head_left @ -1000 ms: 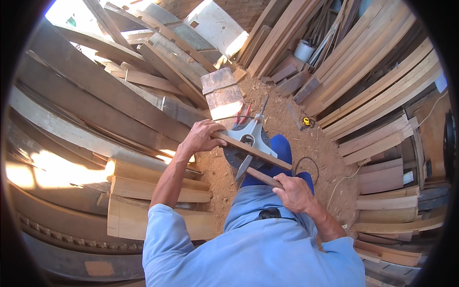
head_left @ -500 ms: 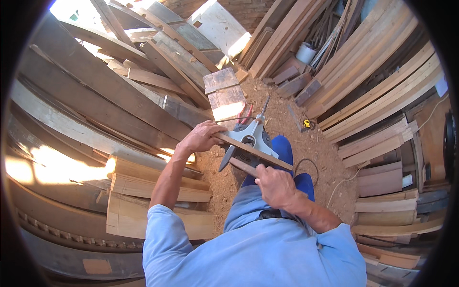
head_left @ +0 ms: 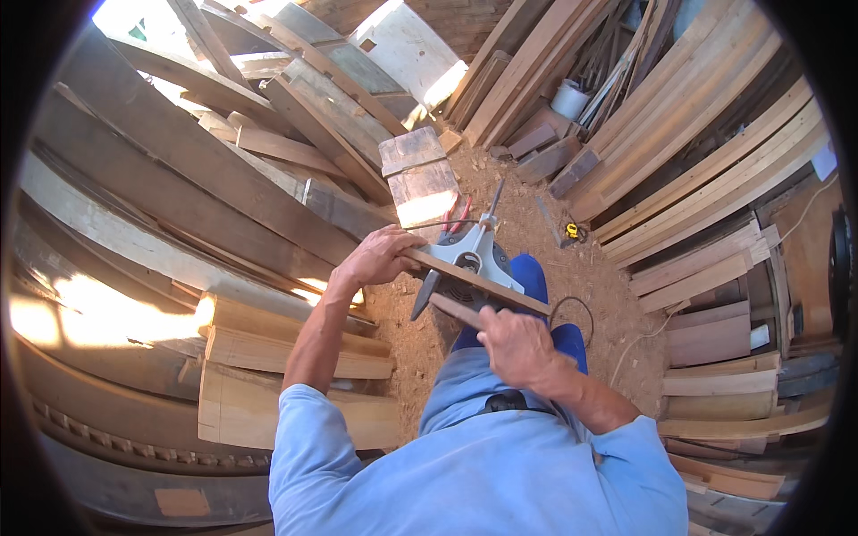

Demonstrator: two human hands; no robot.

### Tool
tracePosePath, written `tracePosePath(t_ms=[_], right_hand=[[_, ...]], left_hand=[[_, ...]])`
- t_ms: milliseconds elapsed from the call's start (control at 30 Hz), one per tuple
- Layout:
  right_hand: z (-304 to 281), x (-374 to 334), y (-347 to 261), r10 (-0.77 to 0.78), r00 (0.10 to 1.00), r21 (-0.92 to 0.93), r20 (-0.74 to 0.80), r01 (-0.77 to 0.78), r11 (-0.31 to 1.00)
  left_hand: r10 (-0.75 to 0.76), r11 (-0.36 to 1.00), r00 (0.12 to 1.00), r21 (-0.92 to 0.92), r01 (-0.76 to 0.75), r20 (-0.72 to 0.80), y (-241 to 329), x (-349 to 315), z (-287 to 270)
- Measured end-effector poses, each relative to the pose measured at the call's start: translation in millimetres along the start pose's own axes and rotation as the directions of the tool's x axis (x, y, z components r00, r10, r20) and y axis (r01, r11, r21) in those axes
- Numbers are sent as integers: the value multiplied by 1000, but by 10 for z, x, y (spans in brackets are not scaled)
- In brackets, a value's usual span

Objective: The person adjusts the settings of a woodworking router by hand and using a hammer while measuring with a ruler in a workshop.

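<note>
A person's left hand (head_left: 375,259) grips one end of a wood strip (head_left: 474,281) lying across a grey power tool (head_left: 469,263); the right hand (head_left: 514,344), just below the tool, closes on a second strip (head_left: 456,310).

1. A thin wooden strip (head_left: 478,283) lies across the top of a power tool (head_left: 469,266) — the left hand (head_left: 375,259) at its left end, the right hand (head_left: 517,344) nearer, at its right.
2. Planks (head_left: 179,179) are stacked to the left, more boards (head_left: 715,179) to the right.
3. A tape measure (head_left: 575,232) lies on the sawdust ground (head_left: 527,205) — right of the tool.
4. A wooden block (head_left: 418,179) sits beyond the tool.
</note>
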State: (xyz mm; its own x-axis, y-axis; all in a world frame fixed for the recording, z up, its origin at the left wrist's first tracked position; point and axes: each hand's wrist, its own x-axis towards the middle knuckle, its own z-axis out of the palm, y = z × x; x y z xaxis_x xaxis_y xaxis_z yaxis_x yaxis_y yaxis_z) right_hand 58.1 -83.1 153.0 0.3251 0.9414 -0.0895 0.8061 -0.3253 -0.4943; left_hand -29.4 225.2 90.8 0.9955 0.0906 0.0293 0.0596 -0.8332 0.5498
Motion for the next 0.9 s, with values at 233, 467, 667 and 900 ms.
tracePosePath(t_ms=[233,467,667,900], right_hand=[[-55,127,43,-1,1000,7,1,1,1000],[-78,76,-13,-2,998,-13,55,3,1000],[-154,50,47,-43,998,16,52,43,999],[-222,-251,71,-94,966,85,240,76,994]], left_hand=[[-6,1000,1000,4,6,16,18,3,0],[-27,999,1000,-28,27,2,33,2,-16],[-23,999,1000,-38,23,-3,-24,9,12],[-17,1000,998,-22,16,-65,-27,-8,71]])
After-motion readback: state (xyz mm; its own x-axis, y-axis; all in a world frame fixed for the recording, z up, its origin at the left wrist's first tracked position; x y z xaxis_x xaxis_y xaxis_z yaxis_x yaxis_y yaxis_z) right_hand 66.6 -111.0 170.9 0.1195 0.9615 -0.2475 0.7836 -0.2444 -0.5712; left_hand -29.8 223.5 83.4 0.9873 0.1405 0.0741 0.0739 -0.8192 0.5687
